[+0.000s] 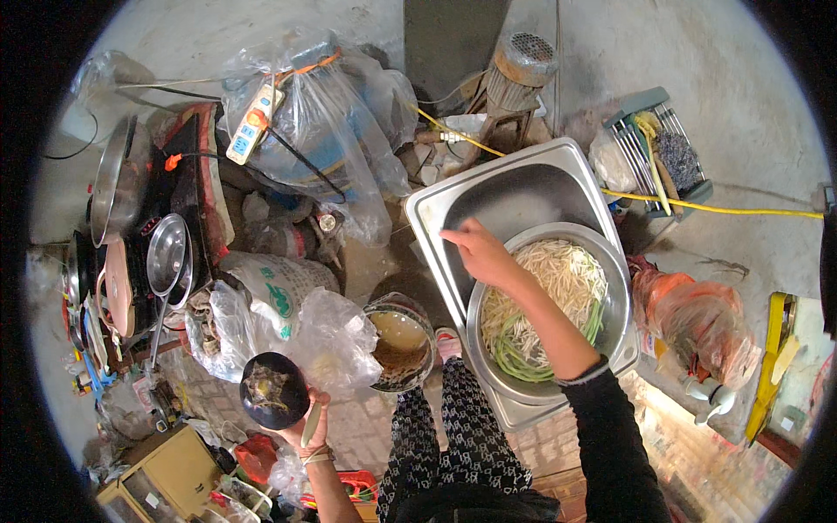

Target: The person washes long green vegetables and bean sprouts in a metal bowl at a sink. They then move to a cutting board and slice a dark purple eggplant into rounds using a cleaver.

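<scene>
My left hand (pixel 316 413) holds a round dark eggplant (pixel 273 391), its star-shaped calyx facing up. A pale, narrow object (pixel 311 423), perhaps a handle, lies against the same hand. Over the stainless steel sink (pixel 523 180) is my right hand (pixel 480 252), index finger stretched to the left and nothing visible in it. Below my right forearm, a large metal bowl (pixel 476 327) rests in and across the sink. Inside it are pale shredded strips (pixel 559 261) and long green beans (pixel 516 366). My left hand is well away from the bowl.
A bucket (pixel 400 340) of cloudy liquid stands beside my foot. Plastic bags (pixel 333 346) and a printed sack (pixel 288 287) crowd the left. Pans and a ladle (pixel 167 252) sit farther left. A power strip (pixel 255 124) hangs on a plastic-covered vessel; a yellow hose (pixel 719 206) crosses behind the sink.
</scene>
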`<state>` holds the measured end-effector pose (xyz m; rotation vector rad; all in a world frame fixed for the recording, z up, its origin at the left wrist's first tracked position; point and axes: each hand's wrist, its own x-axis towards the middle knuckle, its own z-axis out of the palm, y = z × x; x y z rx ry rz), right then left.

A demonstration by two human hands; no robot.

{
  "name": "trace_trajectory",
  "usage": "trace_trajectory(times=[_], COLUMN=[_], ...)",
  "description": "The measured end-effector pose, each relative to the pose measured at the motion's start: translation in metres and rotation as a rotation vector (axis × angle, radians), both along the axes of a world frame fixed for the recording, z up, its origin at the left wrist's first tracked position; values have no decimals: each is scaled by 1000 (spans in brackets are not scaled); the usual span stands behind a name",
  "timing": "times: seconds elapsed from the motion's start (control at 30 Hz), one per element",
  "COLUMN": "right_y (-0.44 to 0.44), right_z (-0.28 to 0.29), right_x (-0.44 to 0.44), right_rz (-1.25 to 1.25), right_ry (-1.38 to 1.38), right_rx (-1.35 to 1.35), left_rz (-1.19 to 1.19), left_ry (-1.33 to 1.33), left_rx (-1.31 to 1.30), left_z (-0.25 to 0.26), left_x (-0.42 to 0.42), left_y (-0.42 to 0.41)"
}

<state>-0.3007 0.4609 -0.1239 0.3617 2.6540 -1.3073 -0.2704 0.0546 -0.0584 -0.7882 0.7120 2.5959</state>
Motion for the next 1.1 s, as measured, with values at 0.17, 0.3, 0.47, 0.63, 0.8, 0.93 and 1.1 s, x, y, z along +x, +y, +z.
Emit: trace_trajectory(times=[0.17,0.3,0.47,0.63,0.8,0.93,1.1], right_y=[-8,-11,-8,-11,-6,-7,-10], right_z=[-17,-9,-21,-18,-17,-12,0], right_x=[-24,-19,-22,-23,-10,-22,-4], right_rz=[56,84,-2,56,18,36,185], right_ry=[29,-156,-20,-68,-90,-29,-99], right_rx=[135,80,22,60,-23,84,272], left_rz=[-47,0,-21,-7,-8,-21,-41], left_ry=[-10,-45,-2,9,29,19,43], left_rx=[-52,-124,-68,-44,-3,-60,-42], left_z=[5,2,5,9,9,6,15], left_x=[-4,1,2,3,1,1,-3], left_y=[11,2,7,9,6,6,16])
